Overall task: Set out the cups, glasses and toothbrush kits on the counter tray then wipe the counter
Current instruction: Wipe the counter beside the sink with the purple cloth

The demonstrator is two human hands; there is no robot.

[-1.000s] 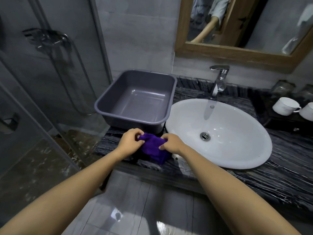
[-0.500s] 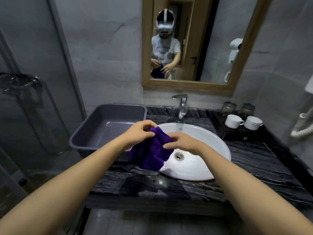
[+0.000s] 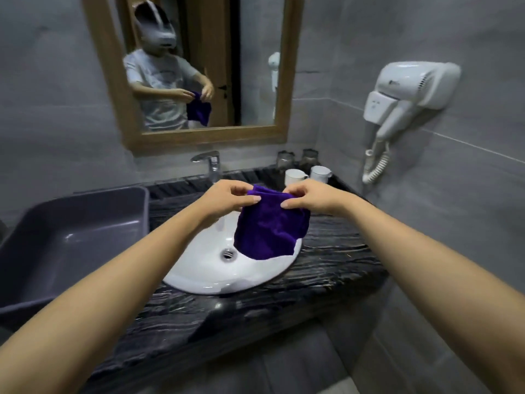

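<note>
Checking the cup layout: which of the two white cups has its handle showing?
The left white cup, nearer the faucet; its handle points right. The right white cup shows none.

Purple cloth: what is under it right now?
The purple cloth, held by the left hand and right hand, hangs over the white sink. It hides the basin's far right rim.

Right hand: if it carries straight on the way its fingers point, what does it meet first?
The right hand points leftward; beyond the purple cloth it already pinches, the left hand comes first, though depth is uncertain.
</note>
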